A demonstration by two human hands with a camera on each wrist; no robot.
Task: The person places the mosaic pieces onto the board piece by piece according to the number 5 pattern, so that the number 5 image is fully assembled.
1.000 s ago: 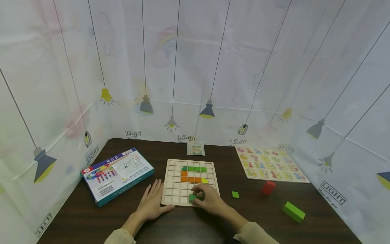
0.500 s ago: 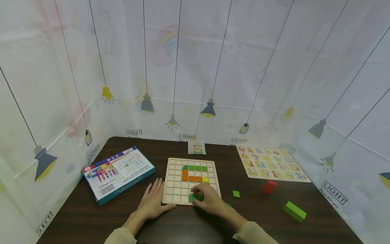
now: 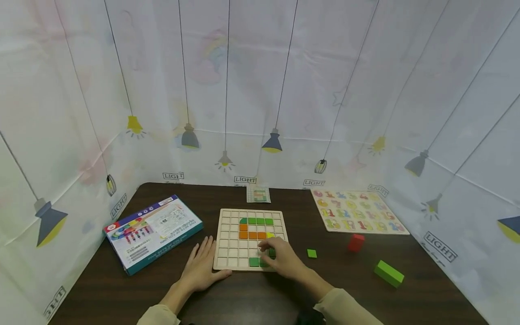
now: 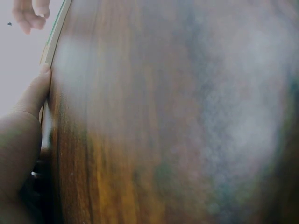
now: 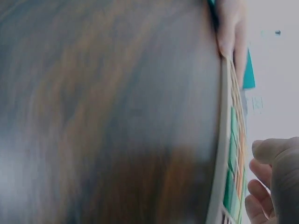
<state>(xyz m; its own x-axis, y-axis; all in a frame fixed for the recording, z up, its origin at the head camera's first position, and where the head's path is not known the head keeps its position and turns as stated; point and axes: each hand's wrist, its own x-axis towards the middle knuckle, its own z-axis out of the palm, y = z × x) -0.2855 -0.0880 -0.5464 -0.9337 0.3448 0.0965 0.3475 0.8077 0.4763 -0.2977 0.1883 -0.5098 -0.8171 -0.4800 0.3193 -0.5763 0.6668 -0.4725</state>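
Note:
In the head view, a square wooden grid board (image 3: 228, 243) holds a row of green tiles (image 3: 261, 221), orange tiles (image 3: 253, 235) and, on its front row, a green tile (image 3: 253, 262). My left hand (image 3: 199, 266) lies flat on the table with fingers spread, against the board's left edge; its thumb touches the front corner. Over the board's right front part hovers my right hand (image 3: 284, 259), fingers loosely bent and thumb apart from them. Dark green (image 3: 272, 253) shows between them, partly hidden. In the right wrist view the right fingers (image 5: 261, 198) hold nothing visible.
Right of the board lie a small green tile (image 3: 311, 253), a red block (image 3: 356, 243) and a long green block (image 3: 389, 273). A number puzzle board (image 3: 357, 212) is at the back right, a flat box (image 3: 153, 234) at left, a pattern card (image 3: 257, 195) behind.
My right hand has lifted slightly and shifted right, its thumb and fingertips coming away from the green tiles on the front row. My left hand stays at the board's edge.

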